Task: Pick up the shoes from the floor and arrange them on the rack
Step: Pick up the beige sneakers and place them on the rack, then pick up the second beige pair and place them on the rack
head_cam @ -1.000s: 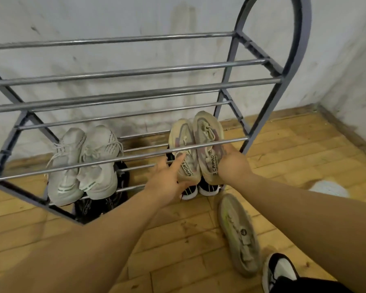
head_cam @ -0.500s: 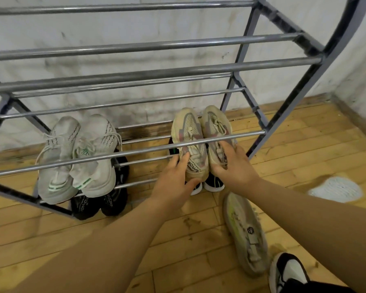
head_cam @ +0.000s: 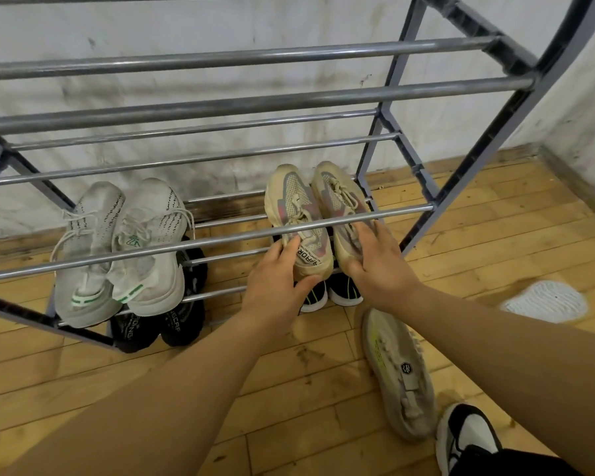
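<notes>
Grey tubular-metal shoe rack (head_cam: 241, 101), round bars, curved end frame, standing on a yellow wood-plank floor (head_cam: 289, 389). Second tier, right: pair of beige mesh sneakers with grey and pink panels (head_cam: 299, 207), laced, toes to the wall, heels overhanging the front bar. Left hand (head_cam: 275, 286) gripped the left heel, thumb beneath; right hand (head_cam: 382, 269) curled over the right heel. Same tier, left: pair of white knit sneakers with green marks (head_cam: 145, 242). Beneath: black sneakers (head_cam: 152, 328). On the floor: one grey-beige sneaker with neon-yellow trim (head_cam: 399, 376).
</notes>
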The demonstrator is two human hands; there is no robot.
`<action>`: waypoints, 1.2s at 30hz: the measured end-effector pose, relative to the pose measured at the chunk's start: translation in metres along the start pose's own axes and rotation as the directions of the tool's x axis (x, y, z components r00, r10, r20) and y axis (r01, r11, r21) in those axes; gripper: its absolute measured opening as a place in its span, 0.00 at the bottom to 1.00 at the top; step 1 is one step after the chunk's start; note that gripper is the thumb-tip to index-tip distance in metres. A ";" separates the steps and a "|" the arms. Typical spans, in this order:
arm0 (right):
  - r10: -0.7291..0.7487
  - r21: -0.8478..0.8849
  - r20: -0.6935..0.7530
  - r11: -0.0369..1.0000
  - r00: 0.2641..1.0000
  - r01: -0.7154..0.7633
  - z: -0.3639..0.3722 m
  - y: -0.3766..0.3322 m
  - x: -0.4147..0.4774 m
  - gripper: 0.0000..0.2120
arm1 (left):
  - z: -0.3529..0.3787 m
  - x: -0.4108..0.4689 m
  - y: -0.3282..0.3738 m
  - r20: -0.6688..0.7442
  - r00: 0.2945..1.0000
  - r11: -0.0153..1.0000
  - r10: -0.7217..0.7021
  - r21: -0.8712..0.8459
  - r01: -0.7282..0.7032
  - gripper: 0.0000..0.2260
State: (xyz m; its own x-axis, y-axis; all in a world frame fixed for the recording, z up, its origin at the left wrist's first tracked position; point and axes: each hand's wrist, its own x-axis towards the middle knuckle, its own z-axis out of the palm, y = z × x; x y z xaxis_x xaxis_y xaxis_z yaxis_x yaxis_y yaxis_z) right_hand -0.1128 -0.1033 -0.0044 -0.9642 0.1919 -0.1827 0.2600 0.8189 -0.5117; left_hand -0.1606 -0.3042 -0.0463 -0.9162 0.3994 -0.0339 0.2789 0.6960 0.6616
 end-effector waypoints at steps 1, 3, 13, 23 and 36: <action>-0.002 -0.003 -0.018 1.000 1.000 0.002 0.001 0.000 0.000 0.31 | 0.000 0.000 0.002 0.013 1.000 1.000 0.009 0.009 -0.009 0.37; 0.011 -0.005 -0.021 1.000 1.000 -0.011 0.004 0.002 0.000 0.31 | 0.000 0.001 0.005 0.035 0.999 1.000 -0.003 0.016 0.003 0.37; -0.228 -0.200 -0.238 0.963 0.944 0.182 -0.003 0.016 -0.030 0.22 | 0.001 -0.005 0.008 0.048 0.999 0.991 0.017 0.135 -0.023 0.39; 0.588 -0.299 0.384 0.809 0.712 -0.507 0.061 0.121 -0.113 0.50 | 0.072 -0.116 -0.015 0.304 0.945 0.969 -0.118 0.242 0.043 0.33; 0.589 -0.377 0.439 0.806 0.678 -0.456 0.094 0.081 -0.133 0.48 | 0.045 -0.135 -0.032 0.547 0.821 0.953 -0.163 0.304 -0.014 0.40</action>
State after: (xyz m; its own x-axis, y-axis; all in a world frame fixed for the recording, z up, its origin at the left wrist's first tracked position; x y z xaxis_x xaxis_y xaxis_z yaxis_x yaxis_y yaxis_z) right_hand 0.0409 -0.1136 -0.1001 -0.4780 0.3749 -0.7943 0.6303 0.7763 -0.0129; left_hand -0.0332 -0.3535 -0.0967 -0.6400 0.5413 -0.5453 0.3659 0.8388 0.4032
